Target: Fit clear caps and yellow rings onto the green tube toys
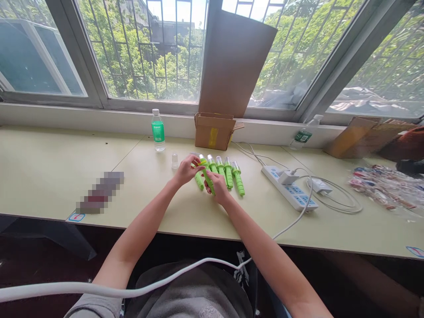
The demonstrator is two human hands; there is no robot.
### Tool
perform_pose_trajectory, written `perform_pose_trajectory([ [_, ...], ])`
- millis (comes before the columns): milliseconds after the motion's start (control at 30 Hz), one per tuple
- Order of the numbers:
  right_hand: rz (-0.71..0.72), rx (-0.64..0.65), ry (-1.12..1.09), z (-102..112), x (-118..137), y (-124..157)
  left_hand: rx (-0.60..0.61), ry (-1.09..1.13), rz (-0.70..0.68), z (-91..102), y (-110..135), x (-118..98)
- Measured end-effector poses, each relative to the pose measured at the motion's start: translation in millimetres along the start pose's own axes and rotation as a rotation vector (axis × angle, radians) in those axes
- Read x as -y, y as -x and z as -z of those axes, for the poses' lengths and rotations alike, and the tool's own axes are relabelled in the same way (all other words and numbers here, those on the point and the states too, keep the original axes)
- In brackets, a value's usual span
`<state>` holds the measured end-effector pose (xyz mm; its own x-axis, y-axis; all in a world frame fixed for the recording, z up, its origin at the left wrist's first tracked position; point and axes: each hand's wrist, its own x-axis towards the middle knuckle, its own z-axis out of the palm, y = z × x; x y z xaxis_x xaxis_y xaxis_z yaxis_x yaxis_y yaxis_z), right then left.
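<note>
Several green tube-shaped bottles with clear caps lie side by side on the pale yellow-green table. My right hand is closed around the body of one green bottle. My left hand pinches the capped top end of that same bottle. A loose clear cap stands upright on the table just left of my hands.
A water bottle with a green label and a small open cardboard box stand near the window ledge. A white power strip with cables lies to the right, a second water bottle behind it. Packets in plastic lie far right.
</note>
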<state>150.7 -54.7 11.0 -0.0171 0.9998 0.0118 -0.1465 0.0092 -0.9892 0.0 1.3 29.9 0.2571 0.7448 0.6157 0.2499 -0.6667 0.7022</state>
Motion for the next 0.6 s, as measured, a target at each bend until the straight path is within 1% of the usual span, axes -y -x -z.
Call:
perform_pose_trajectory([
  [167,-0.003,0.019,-0.004,-0.3,1.9,1.5,-0.002,0.019,0.003,1.7,-0.9,0.7],
  [333,-0.046,0.026,-0.056,-0.6,6.3,3.9,0.042,0.109,0.019,1.2,-1.2,5.5],
  [467,-0.079,0.047,-0.077,-0.1,7.2,4.5,0.054,0.127,0.036,1.4,-1.4,9.6],
  [600,-0.106,0.071,-0.111,1.3,6.7,2.9,0.046,0.135,0.048,3.1,-1.5,6.9],
])
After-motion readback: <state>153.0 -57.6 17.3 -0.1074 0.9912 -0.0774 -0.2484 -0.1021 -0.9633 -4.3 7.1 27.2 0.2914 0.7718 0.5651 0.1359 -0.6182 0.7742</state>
